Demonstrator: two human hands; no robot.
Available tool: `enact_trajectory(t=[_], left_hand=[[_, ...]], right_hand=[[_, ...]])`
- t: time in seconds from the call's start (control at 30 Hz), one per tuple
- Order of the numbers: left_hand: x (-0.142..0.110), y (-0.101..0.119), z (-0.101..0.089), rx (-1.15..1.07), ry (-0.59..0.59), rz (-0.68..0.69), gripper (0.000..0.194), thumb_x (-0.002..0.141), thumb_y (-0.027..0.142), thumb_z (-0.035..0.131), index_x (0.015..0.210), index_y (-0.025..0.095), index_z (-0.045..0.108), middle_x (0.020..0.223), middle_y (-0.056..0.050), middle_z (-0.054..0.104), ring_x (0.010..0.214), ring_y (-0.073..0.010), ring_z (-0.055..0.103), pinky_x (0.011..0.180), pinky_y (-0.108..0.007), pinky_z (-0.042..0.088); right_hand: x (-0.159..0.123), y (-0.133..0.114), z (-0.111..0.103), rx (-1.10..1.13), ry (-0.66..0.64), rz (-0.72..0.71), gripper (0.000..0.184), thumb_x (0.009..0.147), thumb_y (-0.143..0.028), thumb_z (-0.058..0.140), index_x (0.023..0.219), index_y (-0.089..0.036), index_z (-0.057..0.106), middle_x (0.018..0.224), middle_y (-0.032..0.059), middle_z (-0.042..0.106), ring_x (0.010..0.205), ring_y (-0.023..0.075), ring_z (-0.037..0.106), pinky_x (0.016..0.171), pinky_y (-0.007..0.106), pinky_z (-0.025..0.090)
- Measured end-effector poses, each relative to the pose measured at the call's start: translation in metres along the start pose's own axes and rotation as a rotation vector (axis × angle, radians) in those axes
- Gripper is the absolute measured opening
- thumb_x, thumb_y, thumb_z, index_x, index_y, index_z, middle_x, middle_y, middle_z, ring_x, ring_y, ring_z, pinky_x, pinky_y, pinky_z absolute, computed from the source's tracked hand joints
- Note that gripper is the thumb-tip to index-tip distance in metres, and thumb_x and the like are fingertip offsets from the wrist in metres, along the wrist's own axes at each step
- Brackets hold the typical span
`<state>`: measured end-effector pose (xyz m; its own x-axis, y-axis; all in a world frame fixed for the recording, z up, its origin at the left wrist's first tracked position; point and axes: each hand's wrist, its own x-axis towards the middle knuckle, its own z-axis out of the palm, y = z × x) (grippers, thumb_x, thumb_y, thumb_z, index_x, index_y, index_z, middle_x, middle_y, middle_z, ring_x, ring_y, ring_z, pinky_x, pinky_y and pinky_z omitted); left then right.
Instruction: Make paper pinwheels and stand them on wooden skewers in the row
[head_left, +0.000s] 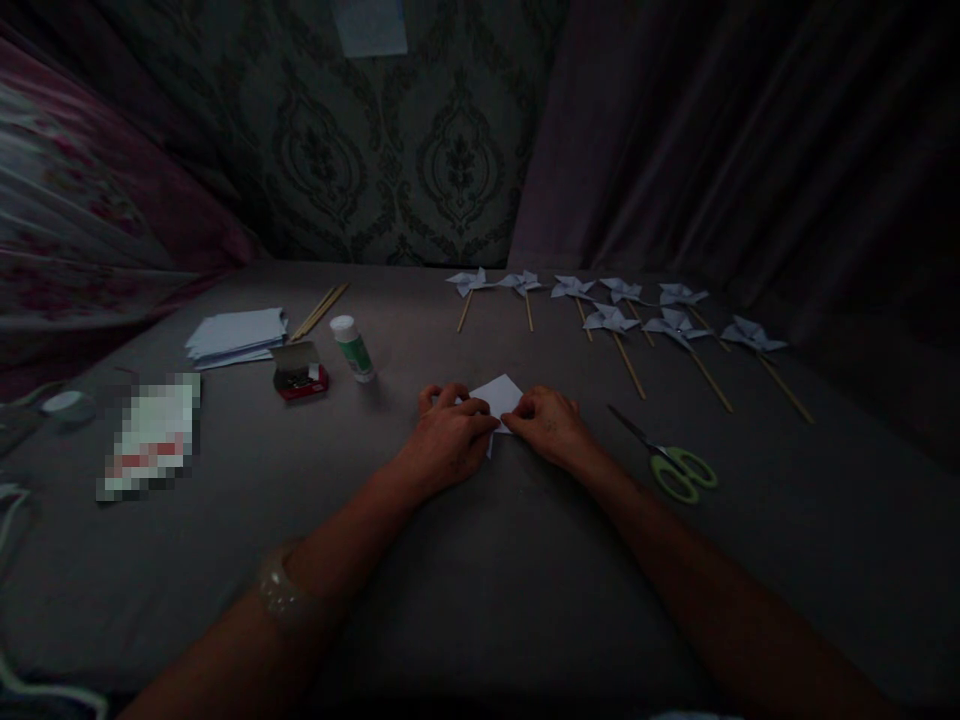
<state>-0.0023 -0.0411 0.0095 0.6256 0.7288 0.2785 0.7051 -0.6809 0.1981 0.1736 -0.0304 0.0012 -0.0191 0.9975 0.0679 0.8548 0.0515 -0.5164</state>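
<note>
A small white piece of paper (501, 392) lies on the grey cloth surface between my hands, with a narrow cut flap poking out toward me. My left hand (452, 432) presses on its left side, fingers curled over it and hiding that part. At the right edge, my right hand (549, 422) pinches the paper between thumb and fingers. To the right of that hand rest scissors (679, 470) with green handles, blades pointing away to the left. Beyond my left hand stands a glue stick (352, 348) with a white cap and green label.
Several paper pinwheels (609, 318) on wooden sticks lie at the back right. At the back left are a stack of white paper (236, 335), wooden sticks (320, 310), and an opened small red box (300, 382). A blurred-out packet (154, 435) lies farther left.
</note>
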Motion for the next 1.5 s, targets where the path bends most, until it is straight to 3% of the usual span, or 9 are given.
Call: enact_trajectory(t=[0.27, 0.4, 0.57, 0.73, 1.23, 1.33, 1.5], left_hand=[[0.000, -0.001, 0.002, 0.015, 0.002, 0.013, 0.028, 0.085, 0.023, 0.050, 0.101, 0.027, 0.072, 0.105, -0.004, 0.070, 0.103, -0.0287, 0.049, 0.089, -0.050, 0.026], [-0.001, -0.001, 0.003, 0.038, 0.007, 0.014, 0.027, 0.086, 0.024, 0.050, 0.100, 0.027, 0.072, 0.105, -0.005, 0.070, 0.104, -0.0294, 0.048, 0.090, -0.052, 0.025], [-0.001, 0.000, 0.001, 0.043, -0.013, 0.011, 0.027, 0.085, 0.023, 0.050, 0.099, 0.027, 0.073, 0.106, -0.004, 0.069, 0.105, -0.0304, 0.048, 0.091, -0.053, 0.024], [-0.002, 0.000, 0.002, 0.038, -0.008, 0.014, 0.028, 0.085, 0.022, 0.049, 0.100, 0.028, 0.072, 0.107, -0.005, 0.069, 0.106, -0.0306, 0.047, 0.091, -0.053, 0.024], [-0.005, 0.000, 0.003, 0.017, 0.000, -0.005, 0.026, 0.086, 0.021, 0.048, 0.094, 0.027, 0.072, 0.105, -0.003, 0.070, 0.109, -0.0283, 0.048, 0.093, -0.050, 0.024], [-0.004, -0.001, 0.003, -0.044, 0.060, -0.059, 0.025, 0.087, 0.023, 0.049, 0.095, 0.027, 0.072, 0.108, -0.001, 0.070, 0.108, -0.0261, 0.050, 0.092, -0.048, 0.024], [-0.001, 0.000, -0.004, -0.106, 0.193, -0.319, 0.023, 0.087, 0.026, 0.051, 0.095, 0.023, 0.072, 0.105, -0.003, 0.071, 0.104, -0.0240, 0.053, 0.092, -0.045, 0.025]], right_hand=[[0.001, 0.006, 0.004, 0.011, 0.021, -0.013, 0.017, 0.075, -0.031, 0.066, 0.063, -0.020, 0.065, 0.079, 0.0046, 0.067, 0.076, 0.0193, 0.061, 0.076, 0.036, 0.041], [-0.003, 0.010, 0.000, 0.052, 0.082, -0.058, 0.015, 0.079, -0.028, 0.060, 0.075, -0.018, 0.070, 0.088, 0.0065, 0.064, 0.077, 0.0178, 0.059, 0.076, 0.035, 0.042], [-0.014, 0.009, -0.004, 0.019, 0.153, -0.239, 0.027, 0.078, -0.014, 0.051, 0.090, -0.022, 0.073, 0.095, 0.0067, 0.062, 0.092, 0.0201, 0.057, 0.087, 0.039, 0.036], [-0.020, 0.002, -0.002, -0.101, 0.136, -0.370, 0.030, 0.079, -0.011, 0.050, 0.094, -0.021, 0.074, 0.098, 0.0089, 0.062, 0.100, 0.0225, 0.054, 0.090, 0.041, 0.032], [-0.017, -0.004, -0.002, -0.428, 0.101, -0.574, 0.025, 0.084, -0.010, 0.049, 0.081, -0.018, 0.072, 0.095, 0.0089, 0.062, 0.094, 0.0219, 0.047, 0.083, 0.039, 0.027], [-0.012, -0.003, -0.002, -0.419, 0.074, -0.583, 0.026, 0.084, -0.008, 0.048, 0.080, -0.018, 0.071, 0.095, 0.0079, 0.063, 0.094, 0.0220, 0.047, 0.083, 0.039, 0.026], [-0.007, -0.002, -0.002, -0.330, 0.069, -0.540, 0.027, 0.084, -0.006, 0.048, 0.080, -0.019, 0.070, 0.096, 0.0066, 0.064, 0.094, 0.0213, 0.047, 0.083, 0.039, 0.026]])
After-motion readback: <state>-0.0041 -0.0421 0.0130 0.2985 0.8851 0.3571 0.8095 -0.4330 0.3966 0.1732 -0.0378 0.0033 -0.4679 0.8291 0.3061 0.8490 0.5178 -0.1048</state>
